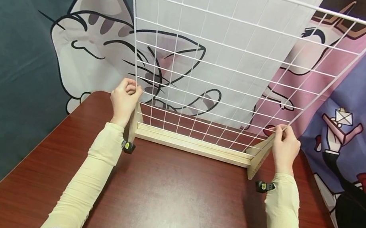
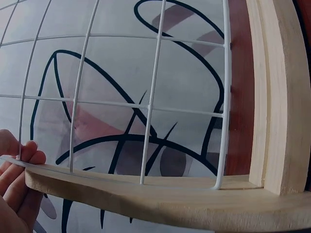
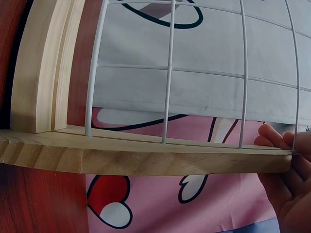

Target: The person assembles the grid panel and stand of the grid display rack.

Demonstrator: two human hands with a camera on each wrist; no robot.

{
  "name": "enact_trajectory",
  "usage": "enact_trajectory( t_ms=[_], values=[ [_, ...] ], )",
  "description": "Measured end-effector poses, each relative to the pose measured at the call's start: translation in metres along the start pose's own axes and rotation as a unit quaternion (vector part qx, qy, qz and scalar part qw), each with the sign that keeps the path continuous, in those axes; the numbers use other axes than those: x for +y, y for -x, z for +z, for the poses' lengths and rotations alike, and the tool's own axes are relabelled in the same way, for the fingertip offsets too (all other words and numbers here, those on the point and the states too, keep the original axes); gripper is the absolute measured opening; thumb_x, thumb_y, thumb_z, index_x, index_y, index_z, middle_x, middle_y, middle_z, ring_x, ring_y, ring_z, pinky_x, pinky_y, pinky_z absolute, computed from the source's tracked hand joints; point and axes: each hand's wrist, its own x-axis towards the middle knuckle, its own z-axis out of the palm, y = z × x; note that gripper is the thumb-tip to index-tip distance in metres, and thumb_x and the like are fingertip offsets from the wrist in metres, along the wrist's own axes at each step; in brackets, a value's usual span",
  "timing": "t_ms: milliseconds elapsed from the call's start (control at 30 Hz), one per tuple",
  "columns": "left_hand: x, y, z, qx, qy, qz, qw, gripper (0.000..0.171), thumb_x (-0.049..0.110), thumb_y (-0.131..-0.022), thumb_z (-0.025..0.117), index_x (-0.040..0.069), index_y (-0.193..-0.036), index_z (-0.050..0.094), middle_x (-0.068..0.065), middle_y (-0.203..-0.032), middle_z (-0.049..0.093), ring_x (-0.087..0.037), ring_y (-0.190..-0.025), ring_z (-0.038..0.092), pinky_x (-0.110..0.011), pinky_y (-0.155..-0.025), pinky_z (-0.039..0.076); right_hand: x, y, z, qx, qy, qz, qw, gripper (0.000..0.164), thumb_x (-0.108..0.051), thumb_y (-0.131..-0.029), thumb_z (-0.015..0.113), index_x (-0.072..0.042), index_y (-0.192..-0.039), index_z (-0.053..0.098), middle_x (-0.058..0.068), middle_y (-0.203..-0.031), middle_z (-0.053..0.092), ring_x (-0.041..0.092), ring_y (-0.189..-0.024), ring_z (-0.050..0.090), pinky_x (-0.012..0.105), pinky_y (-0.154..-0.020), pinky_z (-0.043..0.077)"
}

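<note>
A white wire grid panel stands above a pale wooden stand, tilting away at the top. The stand has a grooved crossbar between a left side piece and a right side piece. With thumb and fingers my left hand pinches the panel's left edge wire at the tip of the left side piece. Likewise, my right hand pinches the right edge wire at the other tip. Both wrist views show the edge wires along the side pieces, and the bottom wire apart from the crossbar.
The stand rests on a reddish-brown table. Behind it hangs a curtain with a cartoon cat, and a pink and purple printed cloth hangs at the right. Small black wrist cameras sit on both sleeves.
</note>
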Motion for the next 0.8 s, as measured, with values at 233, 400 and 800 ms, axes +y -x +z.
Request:
enact_trajectory(
  t_ms=[233,400,800],
  values=[
    [-0.0015,0.0004,-0.0017,-0.017,0.016,0.016,0.9996,0.017,0.014,-0.084,0.066,0.002,-0.096,0.066,-0.01,-0.083,0.076,-0.025,-0.081,0.074,-0.031,-0.085,0.054,-0.0022,0.001,-0.0006,-0.001,0.005,-0.006,1.0,0.018,-0.018,-0.096,0.056,-0.003,-0.098,0.065,0.017,-0.091,0.074,0.01,-0.052,0.037,0.036,-0.063,0.033],
    [-0.0002,0.0013,-0.0021,-0.018,0.017,0.018,0.9995,0.016,0.014,-0.083,0.067,0.003,-0.095,0.065,-0.009,-0.084,0.076,-0.023,-0.079,0.074,-0.031,-0.081,0.056,-0.0014,0.0013,-0.0012,-0.005,-0.004,-0.012,1.0,0.016,-0.017,-0.095,0.058,-0.002,-0.097,0.065,0.016,-0.093,0.074,-0.009,-0.048,0.022,0.032,-0.06,0.031],
    [0.0023,-0.0016,-0.0011,0.002,-0.009,0.017,0.9998,0.037,0.041,-0.092,0.061,0.005,-0.091,0.068,-0.01,-0.079,0.076,-0.026,-0.075,0.071,-0.036,-0.078,0.048,0.0004,-0.0038,-0.0085,-0.071,-0.007,0.009,0.997,0.04,-0.041,-0.099,0.047,-0.006,-0.101,0.066,0.009,-0.093,0.076,0.001,-0.074,0.06,0.028,-0.071,0.037]
  ],
)
